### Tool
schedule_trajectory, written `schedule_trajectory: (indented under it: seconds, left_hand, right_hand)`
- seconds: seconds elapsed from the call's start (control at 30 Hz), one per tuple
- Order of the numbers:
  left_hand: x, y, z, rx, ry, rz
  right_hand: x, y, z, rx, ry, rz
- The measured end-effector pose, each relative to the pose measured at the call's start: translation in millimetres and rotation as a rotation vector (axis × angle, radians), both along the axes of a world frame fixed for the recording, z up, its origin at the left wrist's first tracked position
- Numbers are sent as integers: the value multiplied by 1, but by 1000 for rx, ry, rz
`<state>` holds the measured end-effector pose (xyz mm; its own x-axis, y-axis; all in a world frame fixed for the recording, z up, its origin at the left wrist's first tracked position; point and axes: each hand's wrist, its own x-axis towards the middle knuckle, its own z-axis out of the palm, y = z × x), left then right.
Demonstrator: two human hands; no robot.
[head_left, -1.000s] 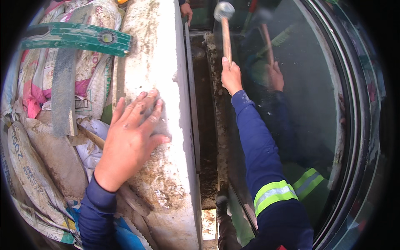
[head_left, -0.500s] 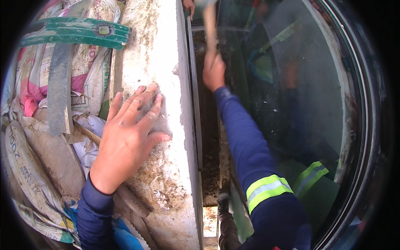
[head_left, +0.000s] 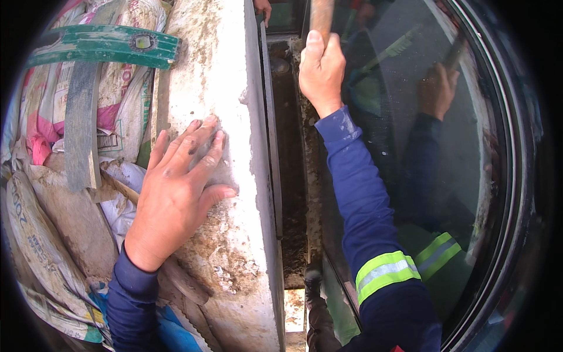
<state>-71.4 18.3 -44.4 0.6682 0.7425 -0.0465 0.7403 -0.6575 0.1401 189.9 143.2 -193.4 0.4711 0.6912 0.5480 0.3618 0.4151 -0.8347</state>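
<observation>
Dirty sacks [head_left: 67,220] lie by a white slab [head_left: 205,53]; the left hand [head_left: 176,185] rests open on it, the right hand [head_left: 324,73] grips a wooden handle [head_left: 321,19].

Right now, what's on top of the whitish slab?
The left hand rests spread on the whitish slab, with brown dirt beside it. The green level overlaps the slab's left edge. Whatever lies directly beneath hand or level is covered.

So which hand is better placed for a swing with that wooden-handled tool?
Probably the right hand: it grips the wooden handle, reaching out ahead beside the dark glass. The left hand lies palm-down on the dirt-stained slab, holding no tool.
</observation>
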Motion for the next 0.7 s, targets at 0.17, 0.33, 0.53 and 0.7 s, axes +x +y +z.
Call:
schedule_trajectory:
  seconds: [0.17,0.33,0.53,0.7]
  left_hand:
    - [0,1,1,6,-6,-12]
    - [-3,1,1,12,-15,-8]
    - [-2,1,-2,7,-21,-12]
    - [-2,0,-1,22,13,0]
  right_hand:
    - [-16,5,-60,-118,-64,-107]
    - [-3,-14,-140,-847,102,-135]
    - [26,-19,-58,-491,-171,-110]
    - [5,-4,16,0,-147,-119]
